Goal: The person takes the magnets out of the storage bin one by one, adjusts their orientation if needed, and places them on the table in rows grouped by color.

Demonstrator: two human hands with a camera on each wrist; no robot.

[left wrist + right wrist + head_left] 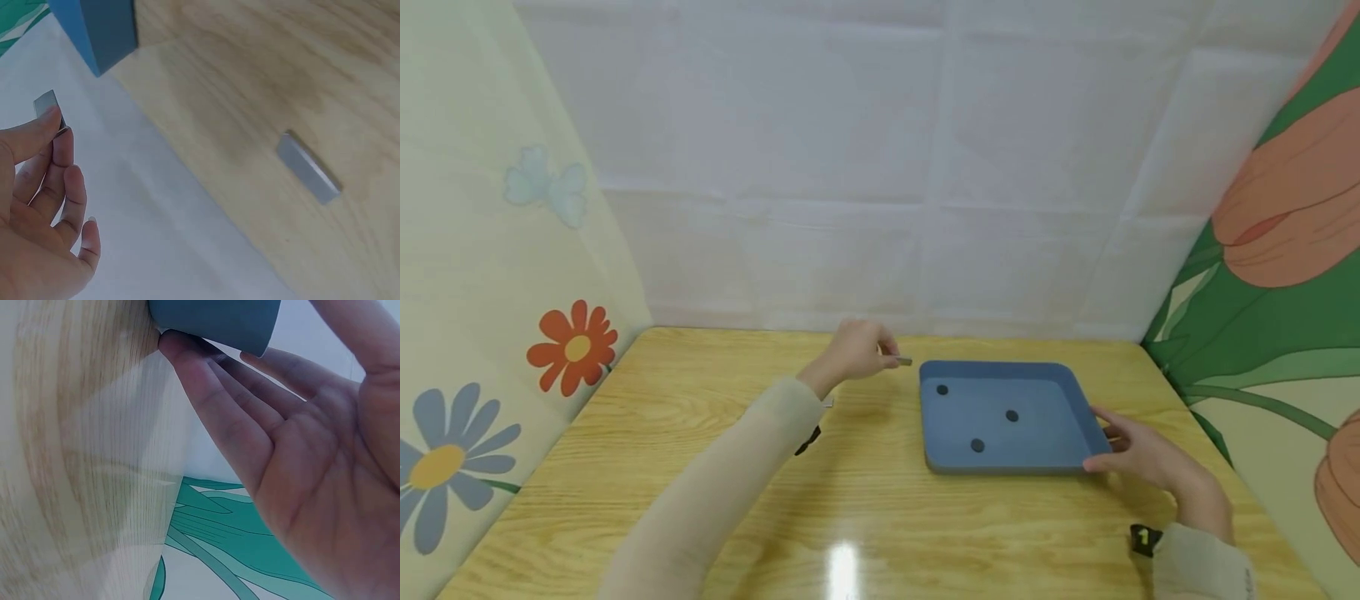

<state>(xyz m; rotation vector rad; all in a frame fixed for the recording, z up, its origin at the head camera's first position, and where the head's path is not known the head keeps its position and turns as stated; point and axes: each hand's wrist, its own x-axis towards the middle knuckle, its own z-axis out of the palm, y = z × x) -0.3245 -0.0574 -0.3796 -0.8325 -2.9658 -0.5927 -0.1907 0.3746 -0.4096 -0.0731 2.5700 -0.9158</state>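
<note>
My left hand (856,350) pinches a small flat silver-grey bar (47,105) between thumb and fingertips. It is raised left of a shallow blue tray (1000,467), apart from it. A second silver bar (308,167) lies on the wooden table; in the head view, the left forearm partly covers it. Inside the tray lie three dark round discs: one disc (942,390) near the back left, another disc (1012,416) around the middle, a third disc (977,446) toward the front. My right hand (1138,450) holds the tray's front right corner, its fingertips partly hidden by the tray wall.
The wooden table (865,517) meets a white cloth backdrop (820,275) along its back edge. Flower-printed panels stand at both sides, the left panel (460,317) and the right panel (1292,400). A dark strap (1145,540) shows by the right wrist.
</note>
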